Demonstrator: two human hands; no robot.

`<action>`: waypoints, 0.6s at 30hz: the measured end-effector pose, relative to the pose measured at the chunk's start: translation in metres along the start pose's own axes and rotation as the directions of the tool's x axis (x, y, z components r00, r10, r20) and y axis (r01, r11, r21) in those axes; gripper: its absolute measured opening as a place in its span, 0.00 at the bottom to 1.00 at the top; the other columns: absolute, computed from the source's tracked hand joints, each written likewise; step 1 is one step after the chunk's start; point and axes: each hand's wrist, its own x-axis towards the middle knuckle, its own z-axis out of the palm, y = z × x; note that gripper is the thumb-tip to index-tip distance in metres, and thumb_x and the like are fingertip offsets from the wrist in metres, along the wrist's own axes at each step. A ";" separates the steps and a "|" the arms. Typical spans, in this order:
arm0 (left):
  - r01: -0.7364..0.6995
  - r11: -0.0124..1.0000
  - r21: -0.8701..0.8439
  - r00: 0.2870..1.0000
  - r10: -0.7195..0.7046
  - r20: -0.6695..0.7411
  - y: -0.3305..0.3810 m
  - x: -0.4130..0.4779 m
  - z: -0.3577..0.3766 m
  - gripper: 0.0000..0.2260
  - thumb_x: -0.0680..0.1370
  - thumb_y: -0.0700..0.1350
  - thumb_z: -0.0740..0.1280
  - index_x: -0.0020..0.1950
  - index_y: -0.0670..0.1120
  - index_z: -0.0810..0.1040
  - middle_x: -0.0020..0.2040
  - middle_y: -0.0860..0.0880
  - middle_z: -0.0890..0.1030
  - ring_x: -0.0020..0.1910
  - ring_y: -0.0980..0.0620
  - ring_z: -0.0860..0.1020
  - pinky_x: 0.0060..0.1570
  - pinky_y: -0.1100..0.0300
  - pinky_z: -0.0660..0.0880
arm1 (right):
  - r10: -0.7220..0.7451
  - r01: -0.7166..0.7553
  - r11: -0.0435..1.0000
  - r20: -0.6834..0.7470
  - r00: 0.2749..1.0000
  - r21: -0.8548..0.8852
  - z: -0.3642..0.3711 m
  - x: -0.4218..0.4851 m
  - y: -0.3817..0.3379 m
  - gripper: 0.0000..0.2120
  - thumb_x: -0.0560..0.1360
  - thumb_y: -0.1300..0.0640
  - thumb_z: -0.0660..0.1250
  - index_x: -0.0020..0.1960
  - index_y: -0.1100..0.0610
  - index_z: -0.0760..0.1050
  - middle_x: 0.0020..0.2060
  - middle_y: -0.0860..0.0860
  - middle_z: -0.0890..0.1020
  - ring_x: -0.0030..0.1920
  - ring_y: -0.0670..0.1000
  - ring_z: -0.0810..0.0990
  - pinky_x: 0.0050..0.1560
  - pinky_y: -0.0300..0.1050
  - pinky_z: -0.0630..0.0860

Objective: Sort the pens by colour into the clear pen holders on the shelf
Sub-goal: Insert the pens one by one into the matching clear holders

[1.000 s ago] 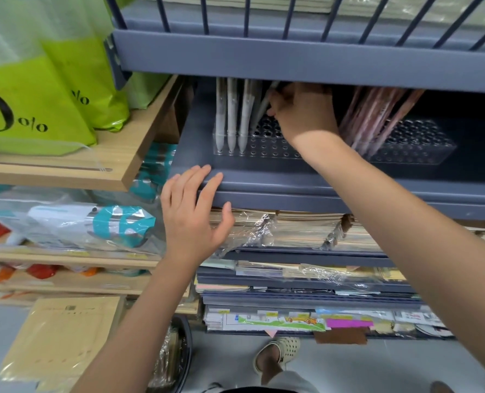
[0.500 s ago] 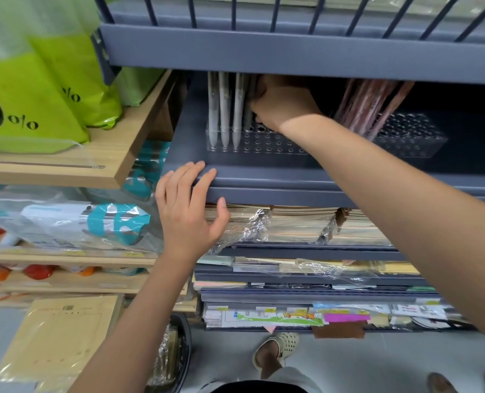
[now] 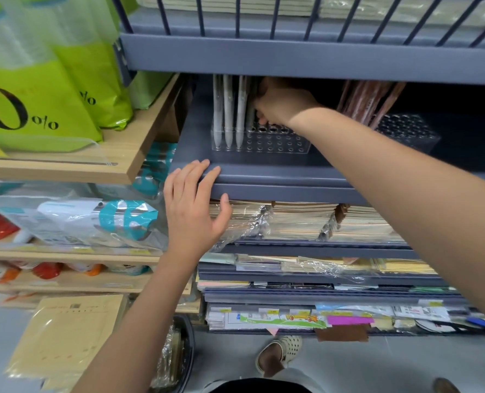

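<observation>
A clear pen holder [image 3: 275,143] with rows of holes stands on the grey shelf [image 3: 264,177]. Three white pens [image 3: 228,109] stand upright in its left end. My right hand [image 3: 281,102] reaches deep into the shelf over this holder and pinches a grey-white pen [image 3: 250,114] that stands in a hole just right of the white ones. A second clear holder [image 3: 405,134] further right carries several pink-brown pens [image 3: 369,100] that lean left. My left hand [image 3: 191,205] rests with straight fingers on the shelf's front edge, holding nothing.
The upper grey shelf [image 3: 292,58] hangs low over the pens. Wrapped notebooks [image 3: 301,222] fill the trays below. Green bags [image 3: 51,89] stand on a wooden shelf [image 3: 116,165] to the left. My sandalled foot [image 3: 281,353] shows on the floor.
My right hand has brought the slanted pen upright and moved left and down, next to the white pens. My left hand stays on the shelf edge.
</observation>
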 end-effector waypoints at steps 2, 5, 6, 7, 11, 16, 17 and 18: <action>0.007 1.000 -0.006 1.000 -0.007 0.014 0.001 0.001 -0.003 0.18 0.78 0.48 0.65 0.65 0.41 0.78 0.66 0.41 0.77 0.68 0.42 0.73 0.73 0.47 0.59 | -0.006 0.006 1.000 -0.011 1.000 -0.006 0.001 0.000 0.001 0.16 0.82 0.58 0.54 0.68 0.57 0.66 0.54 0.59 0.82 0.54 0.59 0.82 0.56 0.52 0.77; 0.022 1.000 -0.013 0.999 -0.021 0.041 0.003 0.001 -0.006 0.18 0.78 0.47 0.65 0.66 0.42 0.77 0.67 0.42 0.77 0.69 0.43 0.72 0.74 0.48 0.58 | -0.041 0.039 0.998 -0.062 0.997 -0.040 0.002 -0.003 0.003 0.15 0.81 0.57 0.55 0.66 0.58 0.69 0.56 0.59 0.80 0.54 0.59 0.81 0.56 0.51 0.78; 0.026 1.000 -0.014 0.998 -0.025 0.051 0.003 0.000 -0.007 0.19 0.78 0.48 0.65 0.66 0.42 0.76 0.67 0.42 0.76 0.69 0.43 0.71 0.74 0.48 0.57 | -0.057 0.052 0.997 -0.084 0.995 -0.052 0.003 -0.005 0.004 0.14 0.80 0.57 0.56 0.64 0.58 0.71 0.56 0.59 0.80 0.54 0.59 0.81 0.55 0.50 0.78; 0.030 0.999 -0.015 0.998 -0.029 0.061 0.003 0.000 -0.008 0.19 0.78 0.48 0.65 0.67 0.42 0.76 0.68 0.43 0.76 0.70 0.43 0.71 0.75 0.48 0.57 | -0.069 0.063 0.996 -0.106 0.992 -0.058 0.004 -0.006 0.005 0.13 0.80 0.57 0.57 0.62 0.58 0.73 0.54 0.59 0.81 0.53 0.59 0.81 0.55 0.49 0.78; 0.034 0.999 -0.013 0.993 -0.032 0.115 0.003 0.000 -0.011 0.20 0.78 0.48 0.64 0.68 0.43 0.75 0.69 0.43 0.75 0.71 0.44 0.70 0.75 0.47 0.57 | -0.065 0.059 0.997 -0.141 0.988 -0.046 0.006 -0.009 0.004 0.13 0.80 0.56 0.59 0.60 0.60 0.75 0.51 0.58 0.82 0.52 0.58 0.82 0.55 0.50 0.79; 0.065 0.997 -0.034 0.974 -0.056 0.217 0.002 0.004 -0.022 0.20 0.79 0.49 0.64 0.70 0.44 0.74 0.70 0.45 0.74 0.72 0.45 0.68 0.76 0.50 0.54 | -0.021 0.036 0.995 -0.162 0.987 0.090 0.001 -0.016 0.009 0.14 0.80 0.51 0.60 0.57 0.57 0.80 0.50 0.55 0.84 0.51 0.55 0.82 0.53 0.44 0.79; 0.081 0.995 -0.055 0.968 -0.066 0.244 0.003 0.006 -0.026 0.20 0.79 0.49 0.64 0.69 0.44 0.74 0.70 0.45 0.74 0.72 0.45 0.68 0.76 0.49 0.54 | -0.011 0.034 0.992 -0.184 0.983 0.121 -0.001 -0.020 0.012 0.14 0.80 0.51 0.60 0.56 0.56 0.80 0.50 0.54 0.84 0.52 0.54 0.82 0.54 0.42 0.77; 0.111 0.990 -0.087 0.958 -0.083 0.276 0.004 0.010 -0.031 0.20 0.79 0.50 0.64 0.69 0.45 0.75 0.70 0.45 0.74 0.72 0.46 0.68 0.76 0.49 0.54 | 0.005 0.031 0.986 -0.209 0.978 0.166 -0.002 -0.025 0.015 0.13 0.79 0.50 0.61 0.56 0.54 0.81 0.51 0.52 0.84 0.53 0.52 0.82 0.55 0.40 0.77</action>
